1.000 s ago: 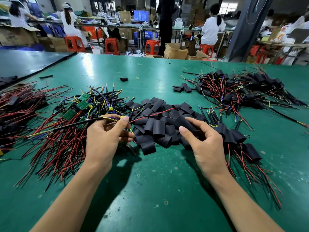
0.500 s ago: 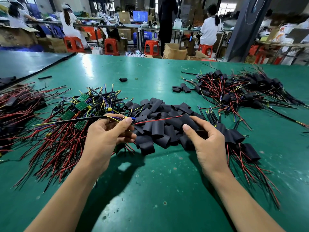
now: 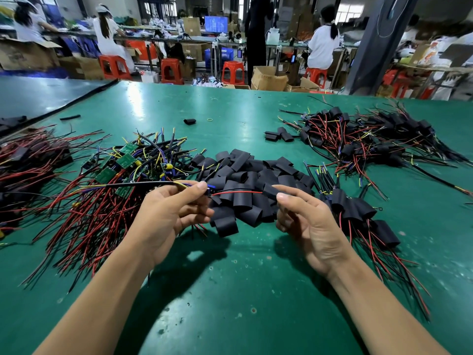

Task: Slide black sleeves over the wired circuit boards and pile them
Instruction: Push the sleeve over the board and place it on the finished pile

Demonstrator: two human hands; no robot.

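1. A glossy green worktop (image 3: 230,290) carries everything in loose heaps; none of the task's things sits in a container.
2. On the left lies a tangled heap of bare green circuit boards with red, black and yellow wires (image 3: 110,190).
3. Far right, a broad pile of boards already covered in black sleeves (image 3: 363,139) spreads out, wires trailing.
4. In the middle is a mound of empty, flattened black tubular sleeves (image 3: 250,175).
5. Just right of that mound sits a smaller cluster of sleeved boards (image 3: 358,208), its red wires running toward the near edge.
6. Beyond the worktop, open brown cardboard boxes (image 3: 270,79) stand on the floor; their contents cannot be seen.
7. The left hand (image 3: 169,216) is raised over the near edge of the mound, with thumb and forefinger pinching one wired board (image 3: 238,192). Its red lead points right and its black lead runs left; the board itself is mostly hidden.
8. The right hand (image 3: 309,224) has loosely curled fingers and grips nothing, near the red lead's tip.
9. Three stray sleeves (image 3: 280,135) lie beside the far pile.
10. A single sleeve (image 3: 190,121) lies alone farther back.
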